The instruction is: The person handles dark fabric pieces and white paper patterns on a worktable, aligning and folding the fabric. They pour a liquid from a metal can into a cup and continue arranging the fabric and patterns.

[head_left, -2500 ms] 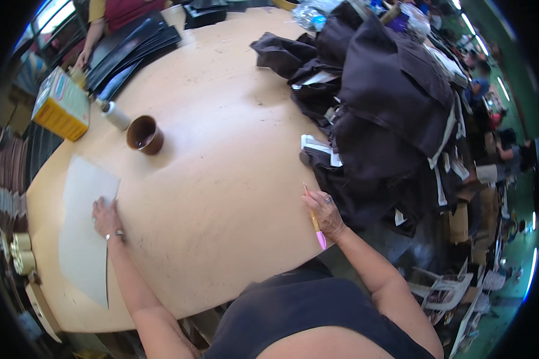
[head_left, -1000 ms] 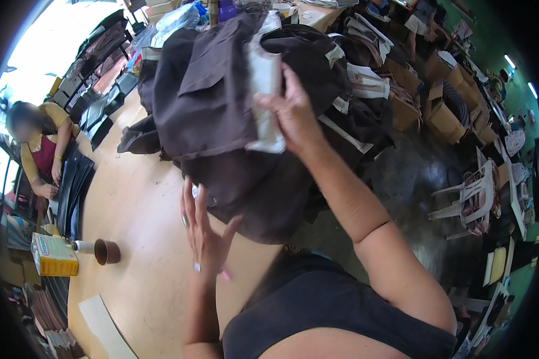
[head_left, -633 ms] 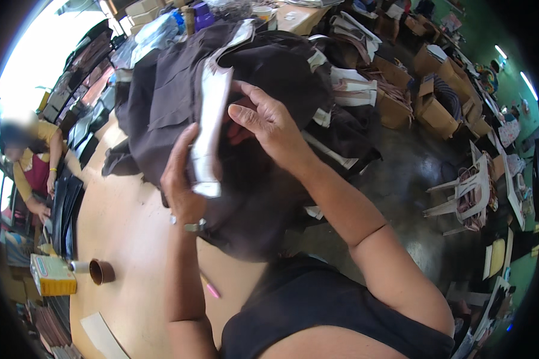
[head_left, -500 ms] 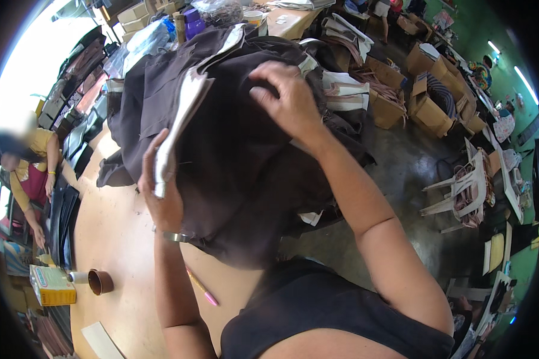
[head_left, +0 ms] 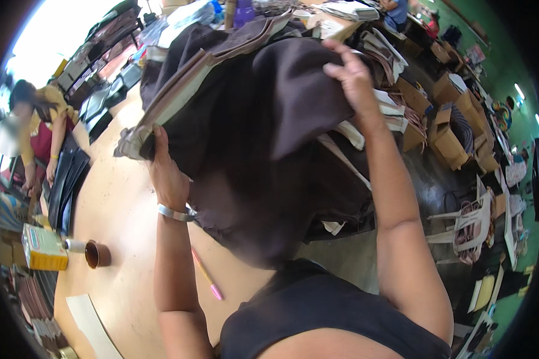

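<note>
- Two bare hands work at a big dark cloth (head_left: pixel 269 107), which lies heaped over the far right of the table (head_left: pixel 114 197), part of it lifted between them.
- The left hand (head_left: pixel 169 173) is closed on the near end of the cloth's layered edge (head_left: pixel 182 96), thumb on top; this grip probably keeps the brown and pale layers together and the long edge taut.
- The right hand (head_left: pixel 348 72) is half open at the cloth's far right side, thumb and fingers apart; I cannot tell whether it pinches the fabric. Being well apart from the left, it seems placed to spread the folds.
- A pen (head_left: pixel 207 275) with a pink end lies loose beside the left forearm, likely put down because both hands are needed for the cloth.
- A brown cup (head_left: pixel 97 255), a white bottle (head_left: pixel 75 245) and a yellow and white box (head_left: pixel 44 247) stand close together near the table's left rim, perhaps to keep the working area free.
- A pale sheet (head_left: pixel 93 326) lies flat nearer the person.
- Across the table, a co-worker (head_left: pixel 45 119) leans over a stack of black sheets (head_left: pixel 66 179).
</note>
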Tool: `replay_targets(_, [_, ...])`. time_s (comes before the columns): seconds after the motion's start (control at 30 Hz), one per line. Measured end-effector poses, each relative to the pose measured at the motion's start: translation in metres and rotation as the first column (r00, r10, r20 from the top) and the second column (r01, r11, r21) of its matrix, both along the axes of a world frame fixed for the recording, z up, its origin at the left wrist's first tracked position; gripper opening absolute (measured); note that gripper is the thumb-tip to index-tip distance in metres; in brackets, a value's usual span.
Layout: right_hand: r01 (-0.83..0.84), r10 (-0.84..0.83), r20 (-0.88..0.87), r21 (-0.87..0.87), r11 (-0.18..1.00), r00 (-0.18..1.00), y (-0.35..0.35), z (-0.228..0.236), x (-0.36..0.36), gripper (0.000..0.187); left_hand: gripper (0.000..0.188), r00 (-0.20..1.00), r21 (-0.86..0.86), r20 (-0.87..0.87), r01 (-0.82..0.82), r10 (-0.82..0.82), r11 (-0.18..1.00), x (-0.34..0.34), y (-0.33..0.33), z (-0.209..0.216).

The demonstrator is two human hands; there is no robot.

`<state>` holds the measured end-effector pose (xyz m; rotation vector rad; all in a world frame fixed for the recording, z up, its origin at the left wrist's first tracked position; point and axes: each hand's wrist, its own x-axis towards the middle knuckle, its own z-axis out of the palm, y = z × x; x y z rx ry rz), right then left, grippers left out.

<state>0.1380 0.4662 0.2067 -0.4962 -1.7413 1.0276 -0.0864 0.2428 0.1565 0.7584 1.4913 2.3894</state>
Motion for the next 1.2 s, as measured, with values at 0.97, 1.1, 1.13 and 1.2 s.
replay_targets(0.97, [-0.212, 0.214, 0.011, -0.113, 0.971, 0.977, -0.082, -0.004, -0.085, 0.059, 0.092, 0.661, -0.529, -0.669, -0.1, -0.341, 0.843, 0.04, 0.067, -0.001])
replay_targets(1.1, [-0.251, 0.248, 0.052, 0.054, 0.967, 0.967, -0.089, 0.001, -0.086, 0.056, 0.046, 0.824, -0.379, -0.504, 0.057, -0.258, 0.924, -0.002, 0.098, -0.015])
replay_targets(1.13, [-0.077, 0.048, 0.104, 0.299, 0.951, 0.993, -0.077, -0.003, -0.077, 0.052, 0.037, 0.857, -0.253, -0.47, 0.101, -0.214, 0.962, -0.016, 0.103, -0.02])
replay_targets(1.2, [0.159, -0.197, 0.205, 0.186, 0.969, 0.959, -0.065, 0.003, -0.052, 0.048, 0.03, 0.91, -0.273, -0.345, 0.137, -0.229, 0.952, -0.039, 0.105, -0.02])
